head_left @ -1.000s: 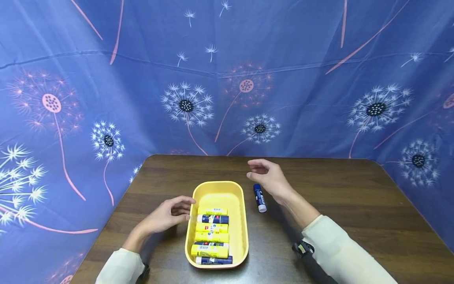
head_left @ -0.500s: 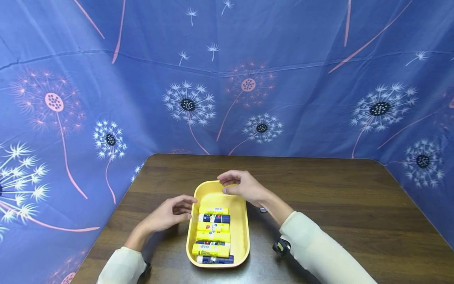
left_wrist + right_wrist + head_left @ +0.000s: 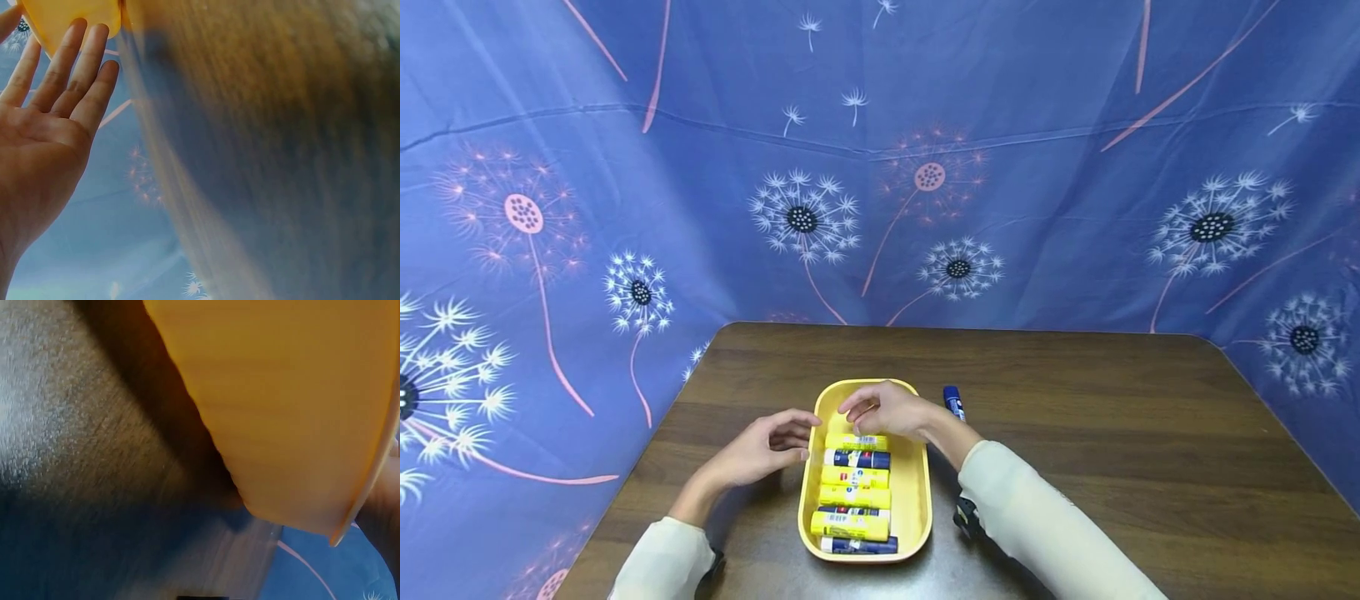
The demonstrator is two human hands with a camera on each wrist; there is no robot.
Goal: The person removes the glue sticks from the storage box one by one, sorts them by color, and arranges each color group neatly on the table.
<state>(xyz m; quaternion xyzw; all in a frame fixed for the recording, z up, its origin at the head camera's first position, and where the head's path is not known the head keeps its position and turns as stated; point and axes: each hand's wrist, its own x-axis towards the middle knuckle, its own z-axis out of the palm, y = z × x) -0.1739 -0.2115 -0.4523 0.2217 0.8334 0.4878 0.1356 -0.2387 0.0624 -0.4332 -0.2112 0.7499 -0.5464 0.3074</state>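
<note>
Far yellow stick (image 3: 846, 442) lies in the tray (image 3: 912, 492), topmost of a row, long axis crosswise (L–R). R hand (image 3: 887, 410) is the nearer one: directly over it & slightly beyond, so stick lies below the fingertips, toward the person. Can't tell if thumb touches it. R fingers loosely bent, visible gap btwn thumb & index, nothing seen in the grip; R wrist cam shows mostly tray's outer wall, so no help there.

L hand (image 3: 760, 448) is at tray's L side, fingers fairly straight & spread, fingertips at the rim, no obj held; contact looks likely but not 100% clear.

Tray: yellow, rounded corners, long axis running away from person. Contents, far to near: the far yellow one, then blue stick (image 3: 867, 460), yellow stick no. 2 (image 3: 855, 477), yellow stick no. 3 (image 3: 853, 497), a partly covered blue stick (image 3: 874, 512), big yellow stick (image 3: 850, 526) overlapping it, nearest blue stick (image 3: 859, 546). All approx parallel, mostly toward tray's L side; bare strip along R.

Outside: loose blue stick (image 3: 953, 402) on table (image 3: 1112, 442), R of tray, approx lengthwise, near end hidden by R forearm. Blue dandelion cloth (image 3: 1045, 192) hangs behind.
</note>
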